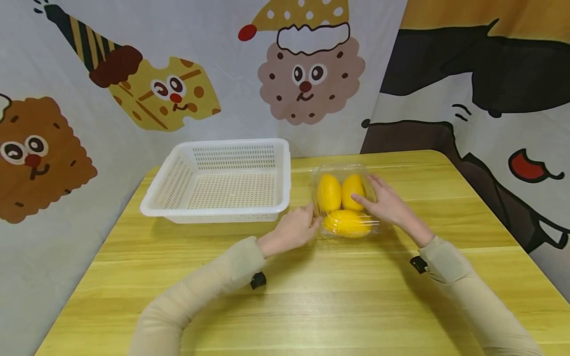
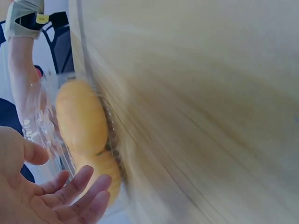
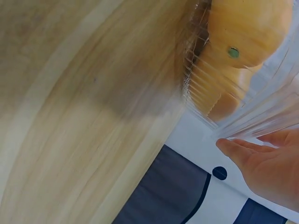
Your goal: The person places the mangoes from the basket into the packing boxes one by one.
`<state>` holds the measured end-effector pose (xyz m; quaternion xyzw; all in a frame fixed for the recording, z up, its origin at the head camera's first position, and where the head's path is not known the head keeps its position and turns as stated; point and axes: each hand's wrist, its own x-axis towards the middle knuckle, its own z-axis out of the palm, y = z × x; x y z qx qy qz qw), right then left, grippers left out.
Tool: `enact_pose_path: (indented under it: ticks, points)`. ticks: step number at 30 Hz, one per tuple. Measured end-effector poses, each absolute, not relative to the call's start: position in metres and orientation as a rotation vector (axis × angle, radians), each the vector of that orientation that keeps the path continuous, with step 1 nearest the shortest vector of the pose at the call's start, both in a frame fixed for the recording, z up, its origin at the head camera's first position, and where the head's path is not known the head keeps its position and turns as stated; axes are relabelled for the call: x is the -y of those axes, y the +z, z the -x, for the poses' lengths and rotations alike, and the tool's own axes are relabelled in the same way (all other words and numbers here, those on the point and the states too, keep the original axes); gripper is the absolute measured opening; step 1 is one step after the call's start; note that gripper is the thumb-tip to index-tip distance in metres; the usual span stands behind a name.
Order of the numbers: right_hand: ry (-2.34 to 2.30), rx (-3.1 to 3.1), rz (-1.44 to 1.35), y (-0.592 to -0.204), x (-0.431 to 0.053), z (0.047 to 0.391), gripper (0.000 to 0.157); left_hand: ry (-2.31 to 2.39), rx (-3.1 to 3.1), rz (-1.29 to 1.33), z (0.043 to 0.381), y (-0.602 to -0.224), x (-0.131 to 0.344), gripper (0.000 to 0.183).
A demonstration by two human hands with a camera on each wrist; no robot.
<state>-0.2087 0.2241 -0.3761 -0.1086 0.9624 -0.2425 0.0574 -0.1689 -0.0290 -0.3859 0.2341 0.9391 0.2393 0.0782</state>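
Note:
A clear plastic box (image 1: pixel 317 170) with three yellow mangoes (image 1: pixel 347 223) inside stands on the table in the head view. My right hand (image 1: pixel 387 200) grips its right side, the thumb over the top and the fingers along the wall. In the right wrist view that hand (image 3: pixel 266 163) meets the clear plastic at its edge. My left hand (image 1: pixel 291 230) is at the box's left side, close to its near corner. The left wrist view shows this hand (image 2: pixel 60 191) with loosely bent, spread fingers and nothing held; whether a fingertip touches the plastic I cannot tell.
A white perforated basket (image 1: pixel 215 212) stands left of the box, near the table's back edge. Behind the wooden table (image 1: pixel 311 306) hangs a cloth (image 1: pixel 231 74) printed with cartoon figures.

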Motion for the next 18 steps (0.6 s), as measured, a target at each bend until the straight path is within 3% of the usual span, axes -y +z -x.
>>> enact_pose_path:
  ticks: [18]
  points:
    - [-0.721,-2.936,0.322,-0.38,-0.222,0.209,0.091,1.034,-2.407,-0.369,0.161,-0.395,0.019,0.028]
